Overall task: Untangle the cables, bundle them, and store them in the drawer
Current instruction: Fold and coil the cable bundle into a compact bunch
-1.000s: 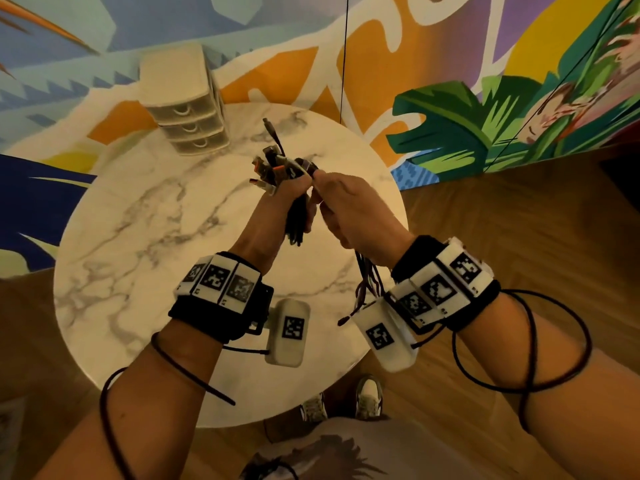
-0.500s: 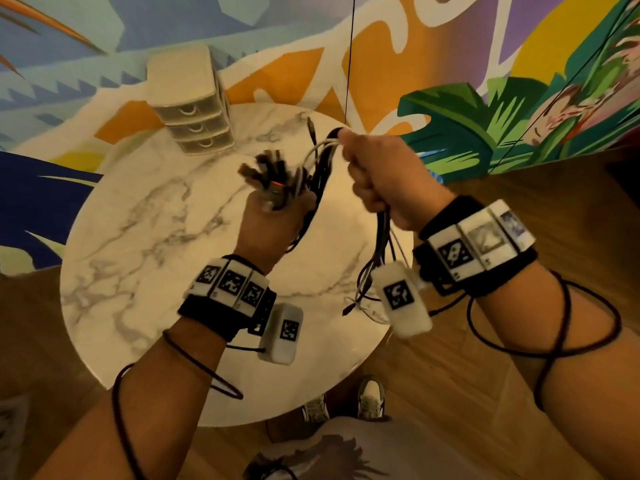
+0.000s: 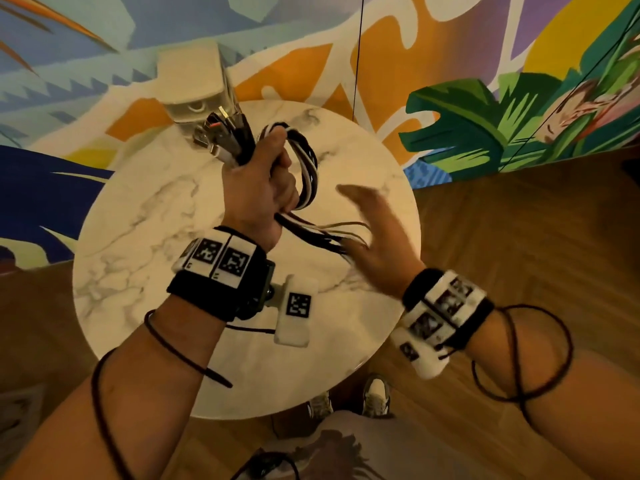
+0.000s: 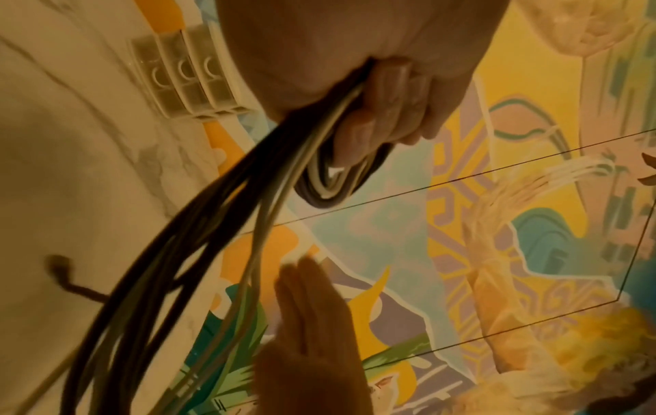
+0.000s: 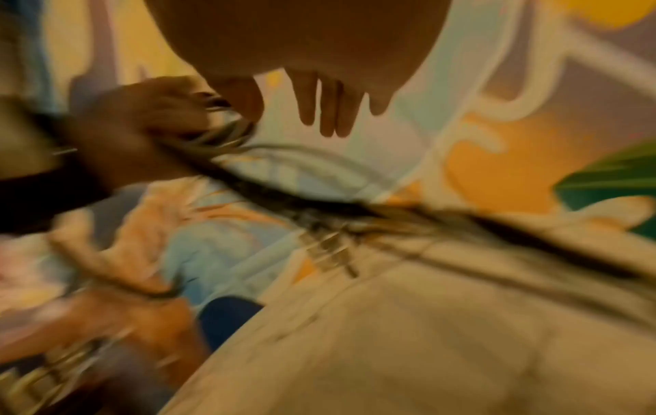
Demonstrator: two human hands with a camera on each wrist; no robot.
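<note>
Over the round marble table (image 3: 145,258), black & white cables (image 3: 304,168) make a fat bunch w/ plug ends sticking up. Right hand (image 3: 377,244) is flat, fingers straight, holding nothing; loose cable tails reach its palm. Left hand (image 3: 259,188) is a tight fist around the bunch, a loop bulging out beside it. Drawer box (image 3: 194,81) sits behind, at the table's far edge.

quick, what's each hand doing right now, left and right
Left hand: gripping the bundle of cables in a fist.
Right hand: open, fingers straight, holding nothing, beside the cables' loose ends.
</note>
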